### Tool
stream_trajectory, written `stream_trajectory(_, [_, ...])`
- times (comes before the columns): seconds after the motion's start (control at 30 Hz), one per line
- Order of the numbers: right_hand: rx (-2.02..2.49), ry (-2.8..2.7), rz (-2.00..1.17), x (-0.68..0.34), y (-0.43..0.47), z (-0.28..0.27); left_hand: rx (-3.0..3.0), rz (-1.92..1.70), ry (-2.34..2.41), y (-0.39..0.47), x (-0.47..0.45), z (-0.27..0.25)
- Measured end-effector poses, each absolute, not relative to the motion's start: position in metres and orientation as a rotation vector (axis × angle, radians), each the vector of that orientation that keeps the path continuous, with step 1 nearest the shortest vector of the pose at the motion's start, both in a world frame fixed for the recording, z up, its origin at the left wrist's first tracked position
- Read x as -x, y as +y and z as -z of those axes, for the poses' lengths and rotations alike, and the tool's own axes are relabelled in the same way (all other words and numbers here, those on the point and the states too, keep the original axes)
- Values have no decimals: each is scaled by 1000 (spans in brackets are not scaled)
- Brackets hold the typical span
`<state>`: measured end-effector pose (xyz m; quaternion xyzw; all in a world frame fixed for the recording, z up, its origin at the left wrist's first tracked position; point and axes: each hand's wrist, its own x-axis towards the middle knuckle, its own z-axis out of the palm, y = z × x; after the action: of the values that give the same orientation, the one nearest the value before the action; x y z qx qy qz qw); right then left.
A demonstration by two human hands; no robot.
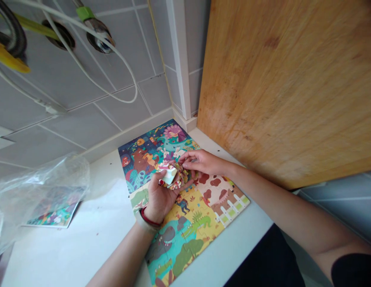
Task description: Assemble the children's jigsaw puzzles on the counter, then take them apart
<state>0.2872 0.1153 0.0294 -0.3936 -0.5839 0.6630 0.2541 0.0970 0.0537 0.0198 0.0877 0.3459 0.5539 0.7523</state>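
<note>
A colourful animal jigsaw puzzle (pixel 200 223) lies flat on the white counter (pixel 92 239), its far corner near the tiled wall. My left hand (pixel 158 197), with a red band at the wrist, is cupped palm up over the puzzle and holds a pile of loose puzzle pieces (pixel 173 175). My right hand (pixel 200 161) reaches in from the right, and its fingertips pinch a piece at the top of that pile.
A clear plastic bag (pixel 38 191) lies at the left over a printed picture sheet (pixel 53 213). A large wooden board (pixel 289 87) leans upright on the right. White cable (pixel 113 75) and hoses hang on the grey tiled wall behind.
</note>
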Motion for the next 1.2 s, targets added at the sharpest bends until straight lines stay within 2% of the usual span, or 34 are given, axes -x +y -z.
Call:
stream_trajectory(0.17, [1069, -1511, -1939, -286, 112, -33, -237, -1158, 743, 52, -98, -21])
stream_trajectory(0.47, [1196, -1239, -1800, -282, 115, -26, -269, -1258, 749, 52, -104, -20])
stream_trajectory(0.67, [1216, -1235, -1838, -288, 118, -32, -242, -1245, 751, 53, -101, -19])
stream_trajectory(0.8, [1236, -1216, -1749, -292, 121, -33, -190, -1261, 769, 54, -101, -19])
stream_trajectory(0.9, [1206, -1253, -1752, -297, 123, -33, -192, -1265, 754, 55, -102, -21])
stream_trajectory(1.07, [1002, -1501, -1982, -306, 123, -36, -178, -1303, 701, 56, -100, -23])
stream_trajectory(1.2, [1021, -1546, -1904, -314, 110, -41, -178, -1296, 677, 56, -98, -22])
